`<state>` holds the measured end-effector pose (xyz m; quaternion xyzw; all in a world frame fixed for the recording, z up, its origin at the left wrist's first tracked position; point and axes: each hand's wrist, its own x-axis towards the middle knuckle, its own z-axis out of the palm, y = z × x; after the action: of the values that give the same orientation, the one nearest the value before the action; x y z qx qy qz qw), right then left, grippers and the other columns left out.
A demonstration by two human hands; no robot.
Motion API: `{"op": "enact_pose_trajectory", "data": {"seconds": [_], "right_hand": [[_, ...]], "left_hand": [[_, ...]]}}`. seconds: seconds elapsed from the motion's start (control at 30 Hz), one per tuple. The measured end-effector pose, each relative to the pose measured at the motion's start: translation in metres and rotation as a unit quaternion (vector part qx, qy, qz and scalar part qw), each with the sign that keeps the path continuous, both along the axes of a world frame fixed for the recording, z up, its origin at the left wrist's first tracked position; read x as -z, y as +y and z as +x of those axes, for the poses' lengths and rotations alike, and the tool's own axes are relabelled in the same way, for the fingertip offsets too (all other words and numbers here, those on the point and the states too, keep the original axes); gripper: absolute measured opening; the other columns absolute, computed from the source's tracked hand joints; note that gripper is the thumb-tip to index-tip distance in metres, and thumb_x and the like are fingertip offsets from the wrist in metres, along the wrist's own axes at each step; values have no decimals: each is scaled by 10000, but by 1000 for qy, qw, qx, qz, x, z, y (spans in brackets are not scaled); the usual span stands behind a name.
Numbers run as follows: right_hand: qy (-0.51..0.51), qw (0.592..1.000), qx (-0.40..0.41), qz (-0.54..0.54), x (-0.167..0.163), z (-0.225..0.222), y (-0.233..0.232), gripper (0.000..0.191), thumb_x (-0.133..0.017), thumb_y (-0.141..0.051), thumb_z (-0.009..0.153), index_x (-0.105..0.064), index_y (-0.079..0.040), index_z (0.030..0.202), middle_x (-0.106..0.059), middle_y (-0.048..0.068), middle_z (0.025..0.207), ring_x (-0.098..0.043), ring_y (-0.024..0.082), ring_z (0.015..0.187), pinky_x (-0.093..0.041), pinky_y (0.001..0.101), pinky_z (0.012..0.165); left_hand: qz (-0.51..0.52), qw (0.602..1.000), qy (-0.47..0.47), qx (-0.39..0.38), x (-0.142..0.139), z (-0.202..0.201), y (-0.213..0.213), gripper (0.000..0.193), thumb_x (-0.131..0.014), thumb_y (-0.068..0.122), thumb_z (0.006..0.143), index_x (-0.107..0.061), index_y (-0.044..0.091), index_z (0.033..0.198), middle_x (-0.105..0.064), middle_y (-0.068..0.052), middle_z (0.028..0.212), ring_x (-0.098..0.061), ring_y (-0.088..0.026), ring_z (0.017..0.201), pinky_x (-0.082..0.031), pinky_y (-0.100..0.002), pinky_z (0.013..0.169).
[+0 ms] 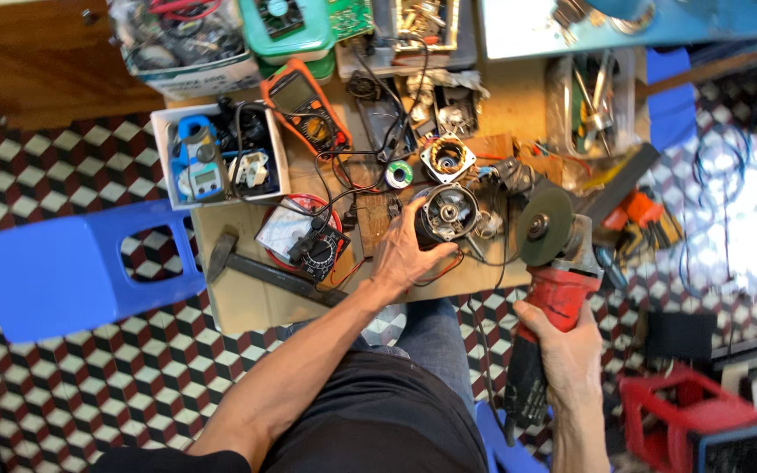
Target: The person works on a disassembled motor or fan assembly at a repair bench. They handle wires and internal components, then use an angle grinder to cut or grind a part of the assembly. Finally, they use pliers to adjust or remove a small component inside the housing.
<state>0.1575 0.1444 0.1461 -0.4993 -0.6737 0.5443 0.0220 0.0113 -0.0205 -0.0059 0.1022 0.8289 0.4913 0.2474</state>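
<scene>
Right hand (567, 350) wrapped around the red body of an angle grinder (554, 271), lower right of centre, disc end pointing up the frame. Left hand (405, 258) cupped over a round motor housing (447, 213) at centre, fingers curled on its left side.

Surface — low wooden board (238, 302), crowded, set over a floor (72, 385) tiled in a red, black and white cube pattern. Dark-trousered legs run down from its lower edge.

Grinder: grey-green disc (543, 226) facing the camera, dark hub at its middle, metal guard behind; black handle and cord trailing toward the bottom edge. Housing: metal, open face up, bearing and windings visible inside. A second, similar housing (447, 158) just above it.

Other items: analogue meter (304, 241) with red rim, left of the hand, leads tangled across the board; orange multimeter (306, 105) upper centre; white tray (221, 153) holding a blue clamp meter, upper left; hammer (265, 271) lying diagonally at the board's lower left; solder roll (399, 174); clear bins of parts along the top edge.

Edges and room: blue stool (81, 271) touching the board's left side; red crate (676, 416) lower right. Bare board only at the lower left corner — open floor to the left and lower left.
</scene>
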Motion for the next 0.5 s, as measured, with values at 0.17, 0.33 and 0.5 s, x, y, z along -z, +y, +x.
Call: {"op": "enact_pose_trajectory", "data": {"seconds": [0.17,0.33,0.5], "right_hand": [[16,991,-134,-10,12,-50,58,486,-822,-178,774,-619,-19,1186,-682,68,997,-647,154,813,-542,322,727],[-30,963,-266,-28,15,-98,94,489,-816,-206,762,-615,-26,1169,-699,81,958,-664,171,771,-546,332,701],[-43,919,-391,-20,23,-130,107,513,-807,-224,736,-611,-45,1175,-713,67,959,-673,153,795,-554,314,716]], "left_hand": [[16,987,-24,-156,-10,11,26,990,-851,470,731,-355,103,1505,-664,-204,1298,-671,-350,1175,-542,-462,984],[-10,949,18,-315,-8,19,63,994,-895,406,693,-370,71,1468,-620,-215,1324,-629,-371,1194,-517,-473,974],[-45,912,166,-373,0,16,73,956,-922,254,685,-410,43,1464,-597,-221,1375,-567,-400,1287,-490,-464,1069]]}}
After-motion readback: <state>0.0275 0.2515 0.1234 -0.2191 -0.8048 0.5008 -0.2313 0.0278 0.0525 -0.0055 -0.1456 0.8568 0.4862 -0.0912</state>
